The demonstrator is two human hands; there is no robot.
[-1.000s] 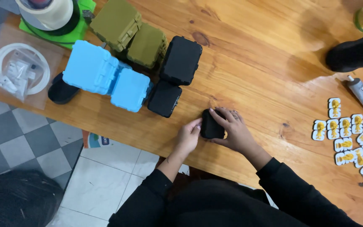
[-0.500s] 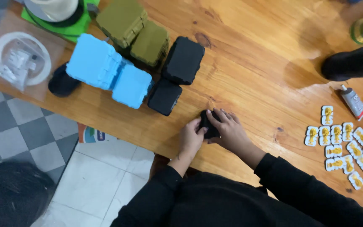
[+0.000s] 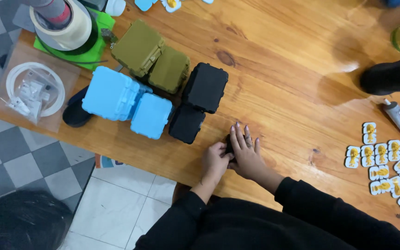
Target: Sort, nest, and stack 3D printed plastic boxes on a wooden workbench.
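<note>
— Where's our small black case (image 3: pixel 228 144)?
— Under our flat right hand (image 3: pixel 246 155), fingers spread pressing it onto the desk (image 3: pixel 278 83); our left hand (image 3: pixel 215 162) curls against its near side.
— What's up-left of our hands?
— Six cases: two black (image 3: pixel 205 87), two blue (image 3: pixel 112 93), two olive (image 3: pixel 138 47). Yellow-and-white stickers (image 3: pixel 385 166) lie far right

right hand (image 3: pixel 245 155) flat on small black case (image 3: pixel 228 142) | left hand (image 3: pixel 215 159) beside

A clear plastic bag (image 3: pixel 33 95) of white parts lies at the table's (image 3: pixel 283 69) left end; white-and-yellow stickers (image 3: pixel 387 169) cluster near its right edge; a small grey glue tube (image 3: pixel 399 117) lies above them.
</note>
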